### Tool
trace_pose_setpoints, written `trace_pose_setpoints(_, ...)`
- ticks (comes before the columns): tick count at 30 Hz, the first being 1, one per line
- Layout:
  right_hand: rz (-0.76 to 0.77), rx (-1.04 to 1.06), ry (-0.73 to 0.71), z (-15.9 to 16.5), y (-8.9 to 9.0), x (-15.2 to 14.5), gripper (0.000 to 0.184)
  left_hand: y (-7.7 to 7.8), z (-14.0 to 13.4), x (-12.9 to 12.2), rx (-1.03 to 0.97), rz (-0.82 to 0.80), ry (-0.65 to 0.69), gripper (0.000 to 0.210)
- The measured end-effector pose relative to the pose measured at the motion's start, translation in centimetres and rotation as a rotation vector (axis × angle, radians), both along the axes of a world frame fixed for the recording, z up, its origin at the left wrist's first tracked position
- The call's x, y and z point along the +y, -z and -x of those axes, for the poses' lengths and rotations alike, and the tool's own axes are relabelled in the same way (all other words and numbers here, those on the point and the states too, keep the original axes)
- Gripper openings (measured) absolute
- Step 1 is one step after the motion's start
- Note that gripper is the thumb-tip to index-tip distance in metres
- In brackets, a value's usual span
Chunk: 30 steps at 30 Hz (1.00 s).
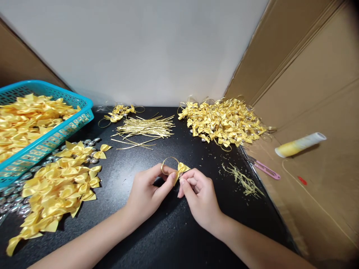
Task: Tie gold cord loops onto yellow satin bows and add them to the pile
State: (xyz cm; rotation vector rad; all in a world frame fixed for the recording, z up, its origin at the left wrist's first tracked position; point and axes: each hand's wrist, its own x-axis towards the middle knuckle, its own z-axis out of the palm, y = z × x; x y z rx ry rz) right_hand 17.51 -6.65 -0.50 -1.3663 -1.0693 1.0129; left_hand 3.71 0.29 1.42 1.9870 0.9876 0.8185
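Over the middle of the black table, my left hand (pixel 151 188) pinches a yellow ribbon bow (pixel 183 167) by its left side. A loop of gold tie (pixel 170 158) rises from the bow above my left fingers. My right hand (pixel 200 194) is closed at the bow's lower right, thumb against fingertips; what lies between them is too small to make out. Beyond my hands lies a bundle of gold ties (pixel 146 127). To the left, yellow bows (pixel 60 183) are heaped beside silvery round beads (pixel 17 198).
A turquoise basket (pixel 56 132) full of bows stands at the left. Looped bows (pixel 224 121) form a pile at the back right, with a smaller group (pixel 120 112) back left. Tie scraps (pixel 244 181), a pink-handled cutter (pixel 263 169) and a cardboard-like tube (pixel 300 144) lie right.
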Motion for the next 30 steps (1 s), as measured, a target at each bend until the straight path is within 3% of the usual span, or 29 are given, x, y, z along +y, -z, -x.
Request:
trace_pose_setpoints(20,0.01,0.018,-0.02,0.0,0.12,-0.11,0.011,0.35,0.24,-0.09,-0.023,-0.018,0.017,0.014)
trace_pose_setpoints(30,0.012,0.034,-0.005,0.09,0.14,-0.03,0.012,0.63,0.23,-0.03,-0.032,-0.152,0.012,0.01)
